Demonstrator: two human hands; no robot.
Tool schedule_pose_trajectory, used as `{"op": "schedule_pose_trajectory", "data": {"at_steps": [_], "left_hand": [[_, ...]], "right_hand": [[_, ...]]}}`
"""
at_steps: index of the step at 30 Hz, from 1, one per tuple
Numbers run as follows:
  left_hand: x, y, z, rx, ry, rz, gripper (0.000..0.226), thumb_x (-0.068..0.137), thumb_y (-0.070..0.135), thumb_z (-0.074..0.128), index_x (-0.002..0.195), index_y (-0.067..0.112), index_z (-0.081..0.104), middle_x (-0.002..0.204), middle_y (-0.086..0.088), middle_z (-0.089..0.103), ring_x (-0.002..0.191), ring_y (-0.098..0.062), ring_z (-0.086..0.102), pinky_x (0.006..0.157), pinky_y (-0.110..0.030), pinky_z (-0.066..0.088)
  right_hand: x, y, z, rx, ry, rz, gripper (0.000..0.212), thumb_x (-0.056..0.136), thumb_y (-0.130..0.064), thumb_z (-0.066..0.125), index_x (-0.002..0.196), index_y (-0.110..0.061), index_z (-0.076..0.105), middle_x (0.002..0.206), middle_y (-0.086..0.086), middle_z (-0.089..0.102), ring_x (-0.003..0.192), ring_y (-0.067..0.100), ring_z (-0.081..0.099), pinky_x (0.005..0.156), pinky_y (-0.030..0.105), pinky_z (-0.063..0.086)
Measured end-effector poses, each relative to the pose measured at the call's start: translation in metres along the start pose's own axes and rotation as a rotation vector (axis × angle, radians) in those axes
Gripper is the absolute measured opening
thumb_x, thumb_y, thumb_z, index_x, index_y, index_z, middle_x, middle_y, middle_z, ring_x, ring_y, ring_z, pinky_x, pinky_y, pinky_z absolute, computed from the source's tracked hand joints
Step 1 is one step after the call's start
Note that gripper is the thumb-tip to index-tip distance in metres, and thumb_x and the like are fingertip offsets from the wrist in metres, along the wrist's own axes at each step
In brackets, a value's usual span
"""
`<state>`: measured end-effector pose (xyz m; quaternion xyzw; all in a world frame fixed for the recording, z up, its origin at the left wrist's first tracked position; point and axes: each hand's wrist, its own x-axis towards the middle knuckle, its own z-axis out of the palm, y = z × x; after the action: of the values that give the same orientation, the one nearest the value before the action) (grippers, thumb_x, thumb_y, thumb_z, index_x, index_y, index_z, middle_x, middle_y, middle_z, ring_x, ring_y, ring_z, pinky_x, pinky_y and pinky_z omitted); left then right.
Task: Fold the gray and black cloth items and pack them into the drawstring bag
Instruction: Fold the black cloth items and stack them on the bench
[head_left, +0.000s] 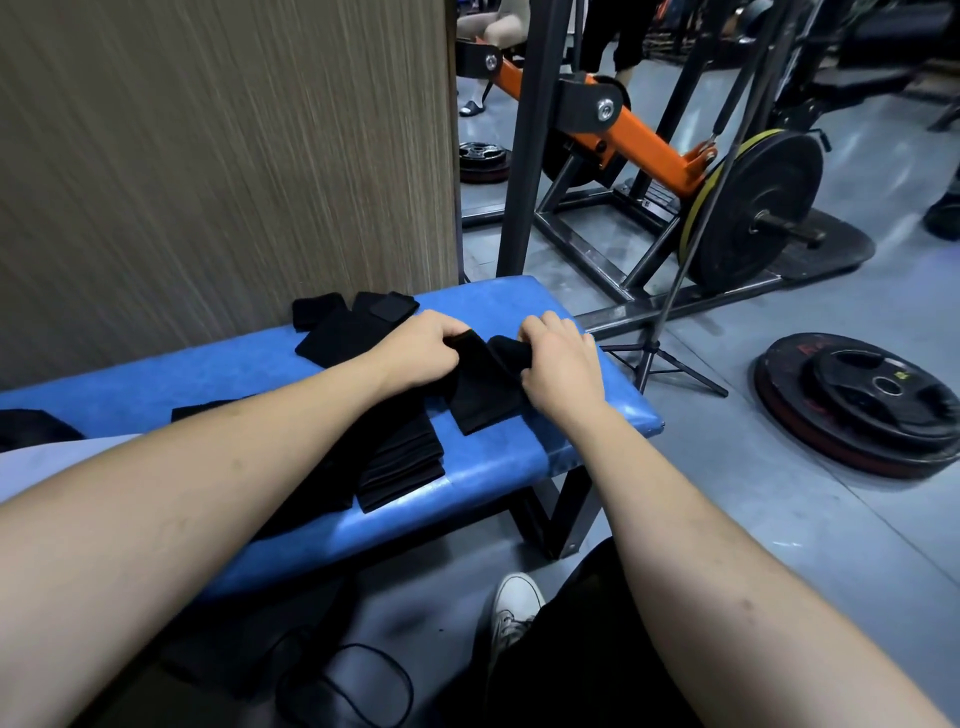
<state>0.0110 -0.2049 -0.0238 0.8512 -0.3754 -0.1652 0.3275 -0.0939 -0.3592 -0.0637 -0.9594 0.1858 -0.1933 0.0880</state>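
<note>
Left hand (423, 351): fingers curled and clamped on the upper left edge of a black cloth (485, 395), knuckles up.
Right hand (558, 364): fingers bent down and closed on the same cloth's upper right part, where the fabric bunches under them.
Black cloth: held between both hands, lower end lying flat on the blue desk (597, 410), just below and between the fingers, near the desk's right end.
Stack (402, 462): flat black cloths, on the desk below the left fingers, partly under the left forearm.
Loose pieces (348, 325): black cloths, on the desk beyond and left of the left fingers, by the wall panel (208, 156).
Cord (345, 686): thin black loop on the floor, well below both hands; what it belongs to cannot be told.
Shoe (514, 608): white, on the floor under the right forearm.
Plates (862, 400): weight discs on the floor, right of the right fingers.
</note>
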Motion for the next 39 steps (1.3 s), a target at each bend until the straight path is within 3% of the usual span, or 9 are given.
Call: {"op": "schedule_pose_trajectory", "data": {"at_steps": [7, 11, 14, 18, 24, 28, 31, 34, 39], "left_hand": [[0.009, 0.002, 0.021, 0.308, -0.062, -0.1, 0.042, 0.084, 0.006, 0.048, 0.122, 0.022, 0.054, 0.112, 0.004, 0.06, 0.112, -0.022, 0.054, 0.097, -0.032, 0.037], [0.008, 0.001, 0.031, 0.661, 0.028, 0.254, 0.068, 0.077, 0.003, 0.054, 0.136, 0.034, 0.043, 0.127, 0.003, 0.041, 0.111, -0.022, 0.042, 0.091, -0.031, 0.031], [0.009, 0.006, 0.029, 0.756, -0.104, 0.552, 0.064, 0.077, 0.001, 0.056, 0.129, 0.039, 0.053, 0.132, 0.009, 0.041, 0.104, -0.018, 0.042, 0.088, -0.032, 0.04], [0.008, 0.008, 0.025, 0.78, -0.243, 0.562, 0.05, 0.083, 0.003, 0.062, 0.122, 0.034, 0.059, 0.134, 0.012, 0.042, 0.103, -0.017, 0.048, 0.081, -0.034, 0.044], [0.007, 0.007, 0.038, 0.452, -0.161, 0.4, 0.018, 0.095, 0.009, 0.05, 0.103, 0.018, 0.064, 0.083, 0.026, 0.041, 0.085, -0.016, 0.046, 0.072, -0.037, 0.043], [0.0, 0.015, 0.031, 0.614, 0.063, 0.505, 0.018, 0.083, 0.004, 0.054, 0.089, 0.021, 0.054, 0.093, 0.001, 0.043, 0.065, -0.021, 0.039, 0.051, -0.032, 0.028], [-0.004, 0.017, 0.027, 0.669, 0.161, 0.582, 0.019, 0.078, 0.006, 0.054, 0.094, 0.017, 0.054, 0.096, -0.004, 0.04, 0.058, -0.023, 0.037, 0.043, -0.029, 0.027], [-0.008, 0.019, 0.023, 0.631, 0.198, 0.637, 0.018, 0.077, 0.004, 0.055, 0.092, 0.013, 0.053, 0.099, -0.007, 0.04, 0.055, -0.02, 0.032, 0.043, -0.029, 0.03], [-0.01, -0.003, 0.021, 0.848, -0.086, 0.474, 0.019, 0.078, 0.008, 0.054, 0.089, 0.023, 0.054, 0.099, 0.004, 0.045, 0.062, -0.018, 0.044, 0.049, -0.032, 0.032]], "right_hand": [[-0.012, 0.025, -0.01, -0.063, -0.05, 0.117, 0.028, 0.079, 0.005, 0.052, 0.101, -0.012, 0.05, 0.104, 0.009, 0.045, 0.094, 0.032, 0.046, 0.074, 0.037, 0.038], [-0.021, 0.035, -0.014, -0.031, -0.206, 0.164, 0.034, 0.079, -0.004, 0.053, 0.111, -0.015, 0.048, 0.113, 0.009, 0.042, 0.106, 0.032, 0.043, 0.085, 0.038, 0.037], [-0.025, 0.034, -0.022, 0.014, -0.286, 0.138, 0.041, 0.077, -0.013, 0.058, 0.115, -0.021, 0.047, 0.115, 0.004, 0.039, 0.112, 0.028, 0.039, 0.088, 0.037, 0.03], [-0.027, 0.026, -0.022, 0.09, -0.372, 0.047, 0.043, 0.082, -0.019, 0.059, 0.124, -0.025, 0.051, 0.114, 0.001, 0.042, 0.116, 0.027, 0.042, 0.092, 0.035, 0.03], [-0.026, 0.02, -0.015, 0.089, -0.43, 0.047, 0.053, 0.084, -0.017, 0.055, 0.135, -0.027, 0.048, 0.122, 0.006, 0.045, 0.119, 0.03, 0.043, 0.091, 0.036, 0.033], [-0.026, 0.018, -0.016, 0.104, -0.43, 0.059, 0.06, 0.083, -0.02, 0.056, 0.141, -0.028, 0.044, 0.116, 0.006, 0.045, 0.118, 0.031, 0.045, 0.097, 0.039, 0.039], [-0.024, 0.021, -0.016, 0.179, -0.331, 0.107, 0.044, 0.083, -0.025, 0.062, 0.127, -0.025, 0.054, 0.11, 0.004, 0.047, 0.114, 0.031, 0.049, 0.095, 0.04, 0.041], [-0.021, 0.028, -0.02, 0.23, -0.16, 0.167, 0.024, 0.082, -0.02, 0.064, 0.104, -0.021, 0.057, 0.1, -0.001, 0.043, 0.102, 0.027, 0.052, 0.077, 0.035, 0.038], [-0.024, 0.034, -0.021, 0.158, -0.237, 0.192, 0.022, 0.082, -0.013, 0.061, 0.101, -0.023, 0.055, 0.102, -0.002, 0.042, 0.103, 0.027, 0.051, 0.079, 0.035, 0.038]]}}
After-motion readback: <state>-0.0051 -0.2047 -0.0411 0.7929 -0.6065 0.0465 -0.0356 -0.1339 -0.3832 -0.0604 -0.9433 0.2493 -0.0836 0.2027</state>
